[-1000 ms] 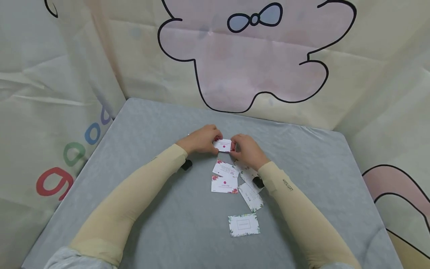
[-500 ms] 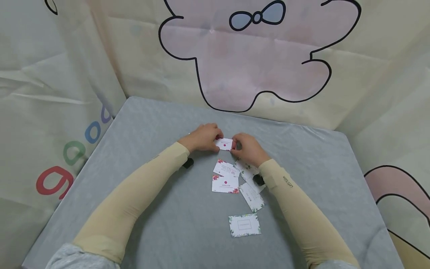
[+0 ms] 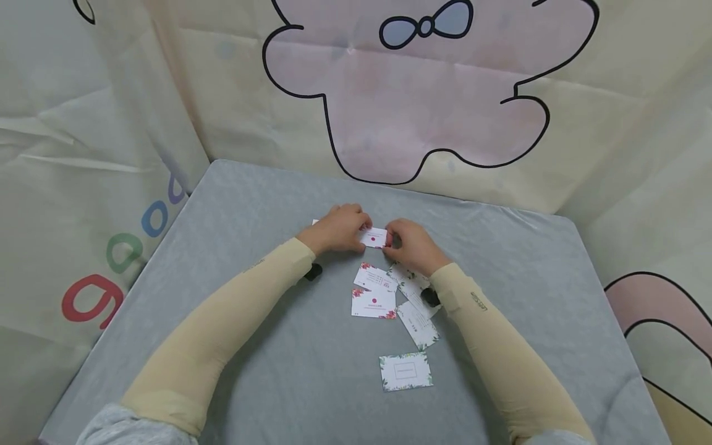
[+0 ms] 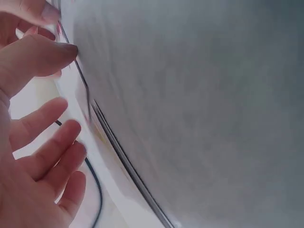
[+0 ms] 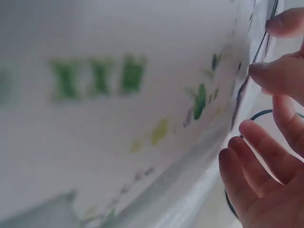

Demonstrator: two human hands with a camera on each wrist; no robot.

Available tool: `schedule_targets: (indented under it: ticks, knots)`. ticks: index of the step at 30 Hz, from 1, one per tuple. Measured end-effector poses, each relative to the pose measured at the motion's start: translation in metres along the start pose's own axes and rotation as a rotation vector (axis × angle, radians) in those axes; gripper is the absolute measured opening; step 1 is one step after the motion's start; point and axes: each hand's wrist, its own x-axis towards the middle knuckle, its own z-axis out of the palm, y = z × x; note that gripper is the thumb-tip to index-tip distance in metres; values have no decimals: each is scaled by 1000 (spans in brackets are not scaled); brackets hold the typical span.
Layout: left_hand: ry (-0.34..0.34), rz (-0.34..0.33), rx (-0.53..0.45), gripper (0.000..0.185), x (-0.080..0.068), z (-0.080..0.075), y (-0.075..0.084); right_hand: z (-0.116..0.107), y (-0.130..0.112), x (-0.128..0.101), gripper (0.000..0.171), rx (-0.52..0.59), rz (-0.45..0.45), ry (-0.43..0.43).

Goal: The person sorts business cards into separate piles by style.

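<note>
While we look down from the head view, both hands meet over the grey table (image 3: 267, 204), pinching one small white card (image 3: 373, 237) between them. Our left hand (image 3: 336, 229) nips its left end with curled fingertips, and our right hand (image 3: 410, 246) clamps the right end. Each grip seems thumb against forefinger, though the wrist views blur. More loose cards (image 3: 374, 296) lie just below.
</note>
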Motion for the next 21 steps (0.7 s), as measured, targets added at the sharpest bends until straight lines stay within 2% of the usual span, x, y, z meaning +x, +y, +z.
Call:
schedule_targets:
  ticks: [4,10,13,17,21]
  knots:
    - [30,68,-6,55,-20,6,13,3,-7,-20,20,-53,-56,12]
    - [-38,140,-126,55,-76,13,34,13,-30,-79,25,-148,-197,27]
    - [-42,167,-123,55,-97,18,42,20,-36,-106,30,-182,-247,44]
    - [-25,179,-85,55,-109,27,49,28,-40,-125,32,-188,-253,38]
    - [-26,153,-65,52,-111,33,55,31,-42,-132,30,-167,-240,36]
